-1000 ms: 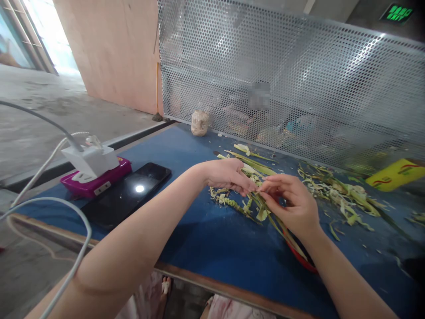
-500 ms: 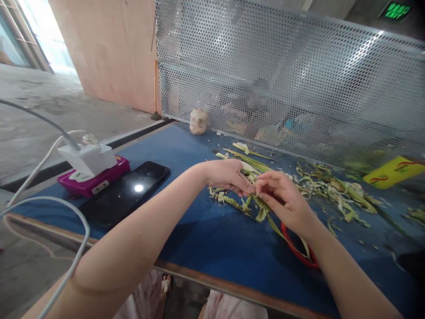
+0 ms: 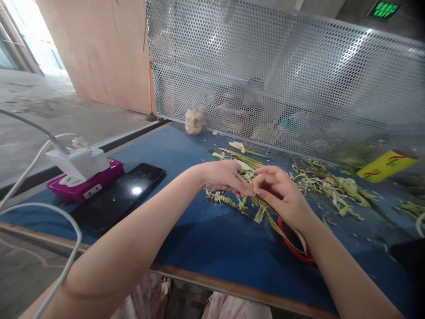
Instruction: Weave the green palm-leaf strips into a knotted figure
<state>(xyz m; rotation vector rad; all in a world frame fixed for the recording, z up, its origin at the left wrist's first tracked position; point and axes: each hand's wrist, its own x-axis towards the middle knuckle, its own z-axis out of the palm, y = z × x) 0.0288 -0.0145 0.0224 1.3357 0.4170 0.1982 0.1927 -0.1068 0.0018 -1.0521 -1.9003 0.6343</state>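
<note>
Head view: left hand and right hand still meet at the fingertips, apparently both pinching long, pale-green, leafy plant stalks above the blue flat tabletop. More red curved band now shows; handling seems little advanced.

Below the grip spreads a blue tabletop; beyond it, a perforated metal screen. Left of the grip: pinkish panel, concrete floor, a bright, seemingly daylit opening. Above right, an exit sign glows green.
</note>
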